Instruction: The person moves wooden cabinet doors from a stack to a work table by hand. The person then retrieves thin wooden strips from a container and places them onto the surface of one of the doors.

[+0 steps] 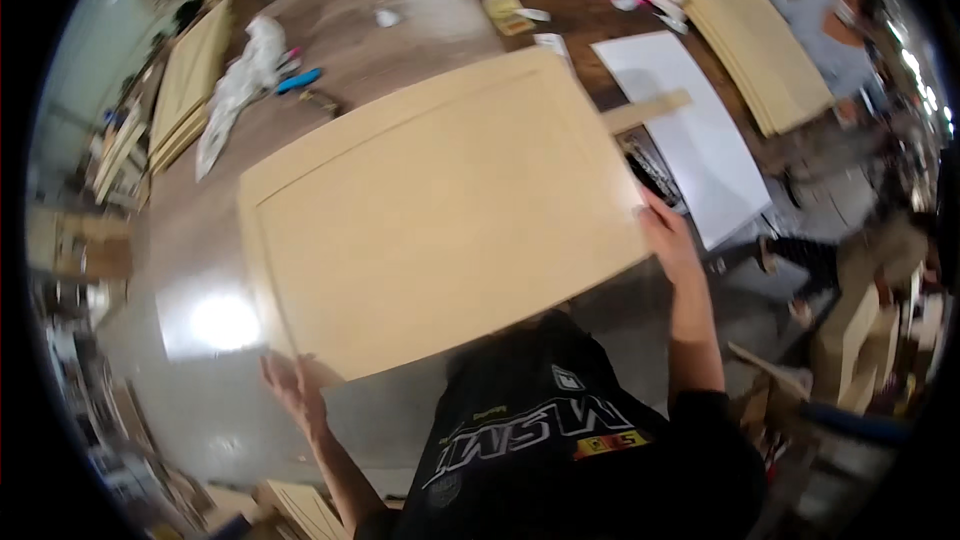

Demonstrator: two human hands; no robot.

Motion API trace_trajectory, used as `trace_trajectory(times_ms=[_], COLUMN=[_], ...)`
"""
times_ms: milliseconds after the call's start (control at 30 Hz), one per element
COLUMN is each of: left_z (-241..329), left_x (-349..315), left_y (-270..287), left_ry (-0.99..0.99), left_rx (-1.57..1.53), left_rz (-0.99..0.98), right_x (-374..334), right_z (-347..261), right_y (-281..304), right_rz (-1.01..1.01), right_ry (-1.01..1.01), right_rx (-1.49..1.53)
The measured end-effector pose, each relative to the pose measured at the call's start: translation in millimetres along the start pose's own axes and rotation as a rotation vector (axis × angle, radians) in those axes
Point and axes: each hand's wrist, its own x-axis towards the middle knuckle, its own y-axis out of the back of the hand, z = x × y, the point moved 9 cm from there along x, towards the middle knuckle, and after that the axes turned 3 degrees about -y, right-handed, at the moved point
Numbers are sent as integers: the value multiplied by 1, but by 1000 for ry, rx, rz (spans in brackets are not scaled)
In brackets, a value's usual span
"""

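Note:
A large pale wooden cabinet door panel (450, 210), with a raised frame around a flat middle, is held tilted between my two hands over the near edge of the worktable (195, 240). My left hand (295, 387) grips its near left corner, thumb on the face and the other fingers partly out past the edge. On the right short side my right hand (665, 235) is closed around the edge near the front corner; its fingertips are hidden behind the panel.
Past the panel lie crumpled clear plastic (245, 70) and a blue-handled tool (298, 80). To the right are a white sheet (690, 130) and a wooden strip (648, 111). Stacked panels (740, 30) stand at the far right, near another person (830, 30). More panels (190, 80) lie at left.

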Motion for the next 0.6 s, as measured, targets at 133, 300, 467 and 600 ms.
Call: trace_trajectory(times_ms=[133,300,467,600], left_z=[51,69,84,32], left_x=[-30,-36,34,161], left_y=[6,43,186,172], left_ry=[236,614,-25,-137], left_rx=[149,-295,-462,-396], left_rz=[-46,-174,60,363], right_x=[-19,-44,-59,51], right_z=[-1,-50,-176,-187], right_y=[28,51,110,156], right_rz=[12,-45,-296,468], right_ry=[-42,9,599,632], right_rx=[-44,-128,476,-480])
